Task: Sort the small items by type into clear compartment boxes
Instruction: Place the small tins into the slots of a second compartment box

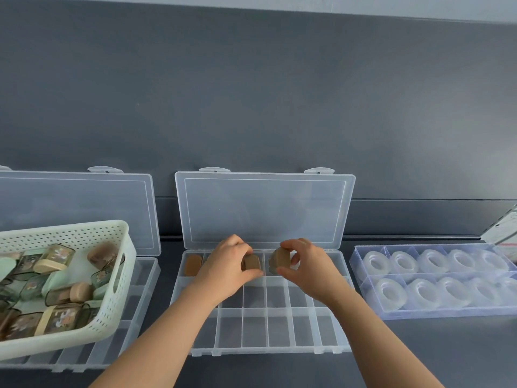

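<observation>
A clear compartment box (279, 329) lies open in the middle, its lid leaning on the wall. My left hand (223, 264) grips a small brown-lidded case (252, 262) over the box's back row. My right hand (300, 263) pinches a second brown case (278, 261) just right of it, over the same row. Another brown case (193, 264) stands in the back left compartment. A white perforated basket (112, 275) at the left holds several small cases with brown, beige and green lids.
Under the basket lies a second open clear compartment box (140, 289). At the right a clear box (436, 312) holds several rolls of clear tape. A grey wall rises right behind the boxes. A white object (503, 228) pokes in at the far right.
</observation>
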